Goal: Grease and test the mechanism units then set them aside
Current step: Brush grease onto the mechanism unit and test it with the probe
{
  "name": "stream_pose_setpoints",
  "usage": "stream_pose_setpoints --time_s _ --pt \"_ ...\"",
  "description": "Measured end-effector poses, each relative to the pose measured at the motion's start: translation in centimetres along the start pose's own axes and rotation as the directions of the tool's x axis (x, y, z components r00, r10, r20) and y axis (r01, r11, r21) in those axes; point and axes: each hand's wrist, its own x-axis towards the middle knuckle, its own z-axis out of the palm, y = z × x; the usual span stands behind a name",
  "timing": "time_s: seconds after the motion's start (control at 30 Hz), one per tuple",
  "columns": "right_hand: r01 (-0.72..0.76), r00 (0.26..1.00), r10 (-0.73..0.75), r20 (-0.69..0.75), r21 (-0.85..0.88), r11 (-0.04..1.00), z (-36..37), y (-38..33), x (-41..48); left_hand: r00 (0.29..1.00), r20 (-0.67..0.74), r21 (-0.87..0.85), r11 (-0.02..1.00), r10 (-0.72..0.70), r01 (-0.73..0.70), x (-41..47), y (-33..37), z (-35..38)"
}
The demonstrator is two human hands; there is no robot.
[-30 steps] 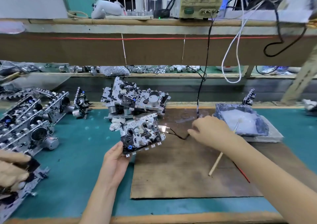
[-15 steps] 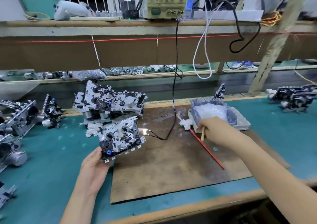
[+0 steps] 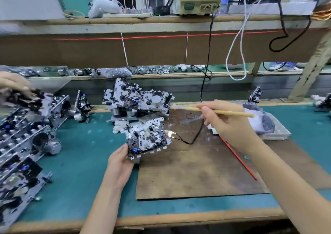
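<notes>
Mechanism unit [image 3: 146, 137]: stiff metal, exposed delicate gears; take by edges. Left hand [image 3: 120, 164] grips lower corner. Right hand [image 3: 227, 124] pinches wooden stick [image 3: 232, 113].

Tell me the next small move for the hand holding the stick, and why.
Probably bring the left end of the wooden stick down onto the mechanism unit to dab grease. The right hand pinches the stick roughly level, up and right of the unit, not touching it; the left hand holds that unit tilted up by its lower edge. Grease on the tip is too blurred to confirm.
</notes>
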Motion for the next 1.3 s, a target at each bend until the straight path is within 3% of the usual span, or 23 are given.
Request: stream_pose_setpoints --time_s 0.13,0.63,1.17,1.3 --pt "-0.051 0.983 0.029 0.182 0.117 0.992 2.6 -1.1 -0.1 1.0 0.0 0.0 1.0 0.007 -0.007 -0.1 0.1 0.2" --pt "-0.028 0.947 0.002 0.322 0.075 0.997 6.0 0.0 0.5 0.999 0.032 0.052 0.999 0.007 -0.009 -0.4 0.2 0.2" --pt "-0.027 0.947 -0.003 0.321 0.088 0.996 6.4 0.3 0.6 0.997 0.072 0.094 0.995 0.023 -0.03 -0.4 0.3 0.1" --pt "0.134 0.97 -0.138 0.199 0.032 0.99 6.4 0.2 0.7 0.998 0.068 0.081 0.996 0.021 -0.026 -0.4 0.3 0.2"
